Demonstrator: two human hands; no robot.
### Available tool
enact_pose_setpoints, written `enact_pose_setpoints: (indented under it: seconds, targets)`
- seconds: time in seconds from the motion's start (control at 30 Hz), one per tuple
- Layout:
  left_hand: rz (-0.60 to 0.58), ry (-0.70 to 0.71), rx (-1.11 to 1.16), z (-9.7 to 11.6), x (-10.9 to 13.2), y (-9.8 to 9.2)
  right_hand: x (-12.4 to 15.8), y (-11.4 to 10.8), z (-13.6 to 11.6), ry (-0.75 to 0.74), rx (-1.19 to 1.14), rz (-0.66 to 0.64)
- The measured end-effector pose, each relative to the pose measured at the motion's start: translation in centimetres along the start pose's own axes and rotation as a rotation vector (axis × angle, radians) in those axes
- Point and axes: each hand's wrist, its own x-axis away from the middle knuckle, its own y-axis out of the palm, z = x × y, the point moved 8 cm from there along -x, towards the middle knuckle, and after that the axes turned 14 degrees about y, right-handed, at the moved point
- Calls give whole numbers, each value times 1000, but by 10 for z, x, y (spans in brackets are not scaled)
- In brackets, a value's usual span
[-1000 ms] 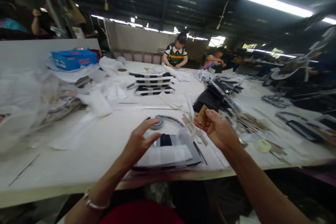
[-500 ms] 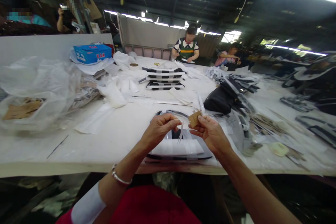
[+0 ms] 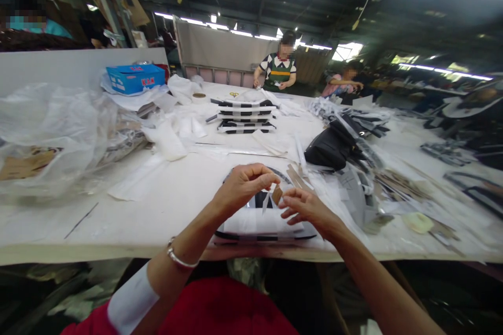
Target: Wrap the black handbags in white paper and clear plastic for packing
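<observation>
My left hand (image 3: 241,188) is raised over the table edge, thumb and forefinger pinched on a thin clear strip (image 3: 266,200) that hangs down from them. My right hand (image 3: 302,208) is close beside it, fingers closed around a small brown card tag (image 3: 277,194). The two hands almost touch. Below them lies a flat stack of black, grey and white folded pieces in clear wrap (image 3: 263,225). A roll of tape lies behind my left hand, mostly hidden.
The white table (image 3: 165,204) carries crumpled plastic bags (image 3: 51,131) on the left, a blue box (image 3: 135,77), stacked black-and-white pieces (image 3: 245,115), a black bag (image 3: 332,149) and loose strips on the right. A person (image 3: 277,65) works at the far end.
My left hand rose from near the tape roll and pinched the clear strip. My right hand came down and left with the brown tag, so both hands now meet.
</observation>
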Motion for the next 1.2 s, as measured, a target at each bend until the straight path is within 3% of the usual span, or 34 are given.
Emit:
enact_pose_setpoints:
  seconds: [0.1, 0.17, 0.23, 0.3, 0.37, 0.53, 0.67, 0.93, 1.1, 1.2]
  targets:
    - [-62, -24, -27, 1, -2, 8, 10, -14, -26, -225, -20, 121]
    - [-96, -44, -29, 0, -3, 14, 20, -8, -45, -389, -81, 71]
    - [-121, -47, -16, -2, -3, 19, 27, 9, -57, -460, -131, -66]
    - [-130, -41, 15, -4, -3, 22, 29, 29, -63, -441, -160, -188]
    - [-120, -41, 59, -5, -2, 21, 26, 42, -63, -389, -166, -223]
    - [-33, -47, 75, -6, 3, 3, 21, 53, -61, -326, -24, -195]
    - [-27, -136, 237, -18, 10, -1, 22, 53, -62, -308, 102, -127]
    - [-48, -204, 267, -33, 22, -16, 30, 61, -76, -404, 360, 11]
    - [-62, -222, 236, -43, 21, -40, 11, 66, -79, -339, 372, -9]
    - [6, -237, 179, -66, 18, -66, -11, 66, -81, -282, 400, 36]
